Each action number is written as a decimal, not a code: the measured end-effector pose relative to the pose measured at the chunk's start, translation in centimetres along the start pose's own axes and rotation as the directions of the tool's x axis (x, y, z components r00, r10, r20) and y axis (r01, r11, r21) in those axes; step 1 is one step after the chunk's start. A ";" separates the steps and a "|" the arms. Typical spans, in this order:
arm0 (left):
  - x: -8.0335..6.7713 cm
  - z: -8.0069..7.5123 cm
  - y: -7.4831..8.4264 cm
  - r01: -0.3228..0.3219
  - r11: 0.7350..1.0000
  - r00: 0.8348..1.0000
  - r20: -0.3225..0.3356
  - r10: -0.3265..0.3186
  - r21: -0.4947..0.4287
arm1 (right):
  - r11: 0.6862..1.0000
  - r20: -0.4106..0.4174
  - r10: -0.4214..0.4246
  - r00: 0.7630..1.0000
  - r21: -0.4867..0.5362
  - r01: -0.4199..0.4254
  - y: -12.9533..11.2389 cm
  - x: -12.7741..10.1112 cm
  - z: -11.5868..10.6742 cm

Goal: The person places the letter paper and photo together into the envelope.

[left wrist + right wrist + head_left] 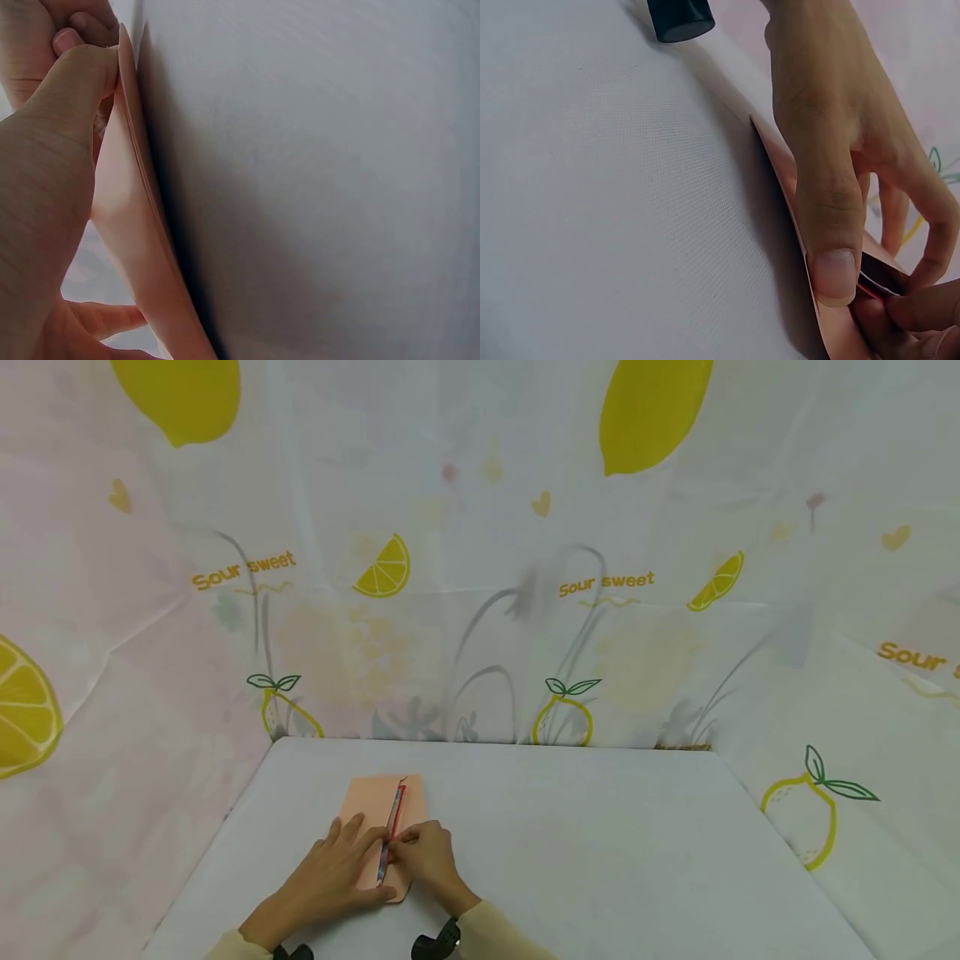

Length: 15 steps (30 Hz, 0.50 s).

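A flat peach envelope-like sleeve (366,792) lies lengthwise on the white table. Down its middle runs a slit, where a narrow red and blue-white patterned strip (395,807) shows. My left hand (330,870) is spread over the sleeve's left half. Its thumb (832,247) presses near the closer end, and the index fingertip reaches the slit. From the other side, my right hand (429,858) has curled fingers (922,307) pinching at the slit's edge; their tips are partly hidden. In the left wrist view, the near edge of the sleeve (139,217) stands slightly off the table.
The white table (600,843) extends to the right. A pale cloth with lemon prints (480,643) hangs behind and at both sides. Dark wrist devices show at the bottom, one near the right sleeve cuff (498,935).
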State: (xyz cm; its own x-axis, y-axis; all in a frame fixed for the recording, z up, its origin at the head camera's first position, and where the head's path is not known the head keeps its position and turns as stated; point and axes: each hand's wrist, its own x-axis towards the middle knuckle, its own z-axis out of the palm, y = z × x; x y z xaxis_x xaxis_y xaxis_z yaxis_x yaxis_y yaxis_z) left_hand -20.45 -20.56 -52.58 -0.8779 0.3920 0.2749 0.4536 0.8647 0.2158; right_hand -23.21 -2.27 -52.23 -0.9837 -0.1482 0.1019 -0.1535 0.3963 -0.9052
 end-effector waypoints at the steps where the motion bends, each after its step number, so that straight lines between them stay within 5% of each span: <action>1: 0.0 -0.1 0.0 -0.003 1.000 1.000 0.001 0.003 0.001 | 1.000 0.000 -0.006 1.000 -0.005 0.006 0.0 0.0 0.0; 15: 0.1 -0.1 -0.1 0.002 1.000 1.000 0.019 -0.002 0.000 | 0.999 0.004 -0.027 1.000 -0.042 0.027 -0.1 0.1 0.5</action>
State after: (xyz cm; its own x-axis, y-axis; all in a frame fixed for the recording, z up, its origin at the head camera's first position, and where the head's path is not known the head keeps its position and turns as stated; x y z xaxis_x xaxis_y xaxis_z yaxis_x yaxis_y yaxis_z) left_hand -20.62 -20.66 -52.50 -0.8817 0.3957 0.2570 0.4516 0.8655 0.2168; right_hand -23.21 -2.76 -52.28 -0.9789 -0.1620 0.1247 -0.1838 0.4303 -0.8838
